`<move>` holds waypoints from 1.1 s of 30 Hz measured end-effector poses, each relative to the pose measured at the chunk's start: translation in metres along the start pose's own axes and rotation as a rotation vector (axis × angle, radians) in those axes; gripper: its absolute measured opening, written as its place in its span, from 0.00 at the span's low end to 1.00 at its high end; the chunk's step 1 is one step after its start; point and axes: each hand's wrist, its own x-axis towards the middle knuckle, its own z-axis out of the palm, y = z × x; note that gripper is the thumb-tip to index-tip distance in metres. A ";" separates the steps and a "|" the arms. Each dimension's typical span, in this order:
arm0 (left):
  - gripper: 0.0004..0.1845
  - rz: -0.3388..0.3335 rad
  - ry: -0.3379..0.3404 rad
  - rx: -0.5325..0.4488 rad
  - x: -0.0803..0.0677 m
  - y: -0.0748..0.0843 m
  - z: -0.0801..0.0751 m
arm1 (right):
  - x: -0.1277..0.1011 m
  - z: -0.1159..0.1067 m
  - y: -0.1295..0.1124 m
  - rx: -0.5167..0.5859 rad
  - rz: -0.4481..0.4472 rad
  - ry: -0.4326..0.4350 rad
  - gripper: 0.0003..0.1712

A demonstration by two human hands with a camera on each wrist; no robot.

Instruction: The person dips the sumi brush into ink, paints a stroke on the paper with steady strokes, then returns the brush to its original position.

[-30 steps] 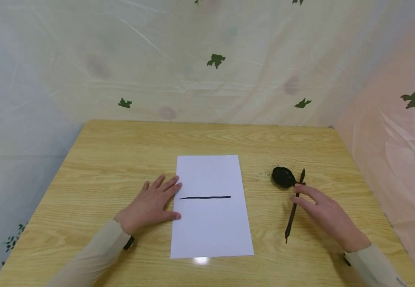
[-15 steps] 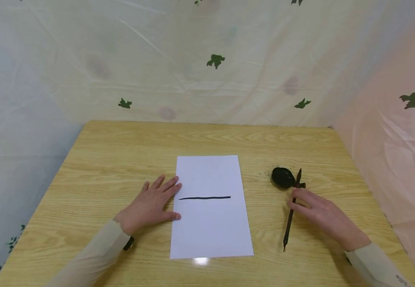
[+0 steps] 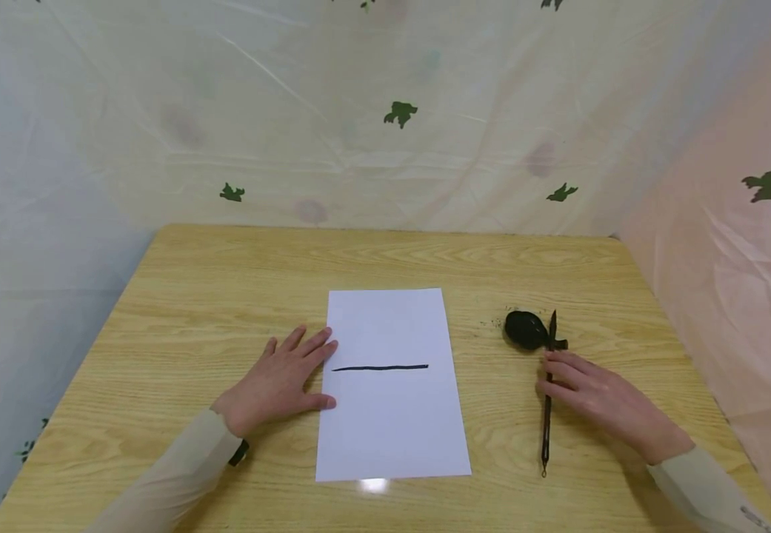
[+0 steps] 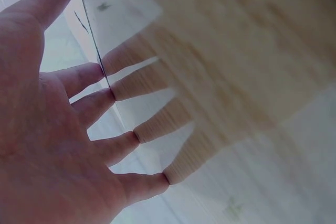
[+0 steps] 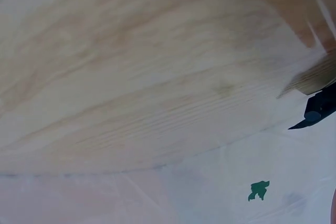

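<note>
My left hand (image 3: pixel 275 389) lies with spread fingers at the left edge of a white sheet of paper (image 3: pixel 395 426), fingertips and thumb on its margin. A single black stroke (image 3: pixel 381 367) runs across the sheet. In the left wrist view the palm of the left hand (image 4: pixel 58 114) and its straight fingers show. To the right, my right hand (image 3: pixel 608 403) pinches a dark calligraphy brush (image 3: pixel 546 429) between thumb and fingers, its pointed tip away from me. The brush crosses the short stem of a black oval ink dish (image 3: pixel 525 330). The right wrist view shows the dark brush tip (image 5: pixel 300 125).
Everything lies on a glossy wood-grain table (image 3: pixel 225 274). Dark specks (image 3: pixel 492 323) mark it beside the dish. A pale curtain (image 3: pixel 305 148) with green bird shapes hangs behind, and a pinkish one (image 3: pixel 752 296) at the right.
The brush has shifted toward me and swung from slanted to nearly straight. My right hand has drawn back slightly with it. The left hand and paper have stayed put.
</note>
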 end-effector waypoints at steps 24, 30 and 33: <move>0.48 0.001 -0.010 -0.002 -0.002 -0.001 0.000 | -0.009 0.002 0.009 -0.011 -0.030 -0.033 0.43; 0.48 -0.003 -0.013 -0.004 -0.002 -0.002 0.001 | -0.011 0.001 0.009 -0.013 -0.016 -0.049 0.43; 0.49 -0.005 -0.018 -0.006 -0.001 -0.002 0.001 | -0.013 0.000 0.008 -0.003 -0.006 -0.046 0.41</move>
